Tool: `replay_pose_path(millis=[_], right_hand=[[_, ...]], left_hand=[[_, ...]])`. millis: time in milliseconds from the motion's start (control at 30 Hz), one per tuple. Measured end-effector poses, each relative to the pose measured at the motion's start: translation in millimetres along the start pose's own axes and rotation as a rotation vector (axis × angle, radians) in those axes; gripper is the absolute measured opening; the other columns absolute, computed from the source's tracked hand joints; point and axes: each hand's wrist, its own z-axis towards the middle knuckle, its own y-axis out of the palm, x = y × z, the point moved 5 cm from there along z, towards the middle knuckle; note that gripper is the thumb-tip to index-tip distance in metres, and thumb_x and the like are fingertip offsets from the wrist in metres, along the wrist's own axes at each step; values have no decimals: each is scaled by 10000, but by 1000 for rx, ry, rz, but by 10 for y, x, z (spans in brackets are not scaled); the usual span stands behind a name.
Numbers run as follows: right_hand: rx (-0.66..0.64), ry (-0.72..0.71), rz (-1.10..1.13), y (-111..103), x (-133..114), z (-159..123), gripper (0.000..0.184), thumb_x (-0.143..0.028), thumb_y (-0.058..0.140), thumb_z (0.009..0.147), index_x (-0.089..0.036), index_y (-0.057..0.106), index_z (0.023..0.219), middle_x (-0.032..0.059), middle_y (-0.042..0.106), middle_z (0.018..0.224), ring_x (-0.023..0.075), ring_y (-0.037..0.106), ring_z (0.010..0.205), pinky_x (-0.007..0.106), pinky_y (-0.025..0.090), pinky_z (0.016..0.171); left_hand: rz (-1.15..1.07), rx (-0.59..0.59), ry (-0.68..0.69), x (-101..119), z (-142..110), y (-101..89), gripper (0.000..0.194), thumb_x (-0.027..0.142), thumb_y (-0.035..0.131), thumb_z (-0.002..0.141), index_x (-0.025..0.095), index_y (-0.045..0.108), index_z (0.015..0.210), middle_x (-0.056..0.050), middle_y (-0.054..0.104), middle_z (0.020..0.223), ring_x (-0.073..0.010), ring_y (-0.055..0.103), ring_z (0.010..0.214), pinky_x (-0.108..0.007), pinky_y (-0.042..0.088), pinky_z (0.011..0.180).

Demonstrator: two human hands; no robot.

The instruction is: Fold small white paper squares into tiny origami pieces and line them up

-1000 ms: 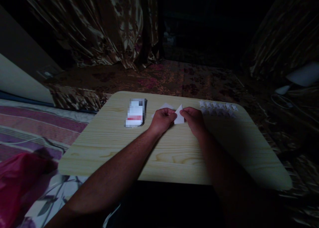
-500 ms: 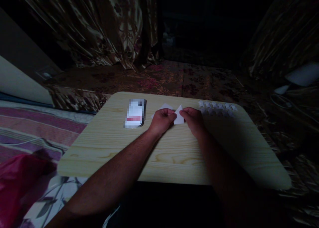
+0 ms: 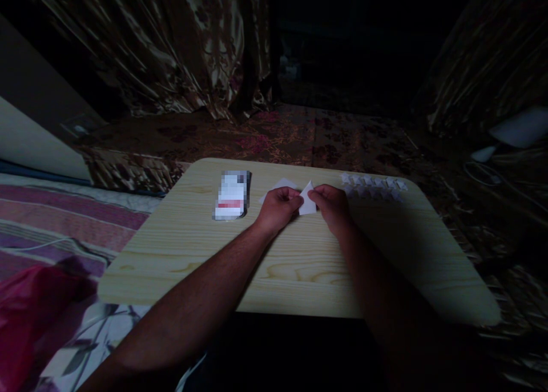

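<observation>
A small folded sheet of white paper (image 3: 307, 203) is pinched between my two hands above the table. My left hand (image 3: 277, 208) grips its left side with thumb and fingers. On the other side, my right hand (image 3: 333, 205) holds the paper near its upper right edge. Behind my left hand lies more white paper (image 3: 283, 183), partly covered by the hand. Several small folded white paper pieces (image 3: 378, 182) sit in two rows beyond my right hand.
The light wooden table (image 3: 180, 255) has rounded corners. A phone (image 3: 232, 195), its screen blurred out, lies on the left part. Left of the table are a striped bedcover (image 3: 107, 209) and a pink bag (image 3: 34, 312). A white lamp (image 3: 520, 128) stands at far right.
</observation>
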Motion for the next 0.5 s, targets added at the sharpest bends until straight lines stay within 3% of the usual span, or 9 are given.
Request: replay_pose_path(millis=[500], right_hand=[[30,17,-22,-35,-69,-15,267,-430,644,742,-165,670,720,-25,588,553,121,513,530,234,354,488]], left_hand=[[42,-34,-7,7,-13,21,228,298,735,649,134,626,763,13,605,579,-75,484,467,-202,363,465]])
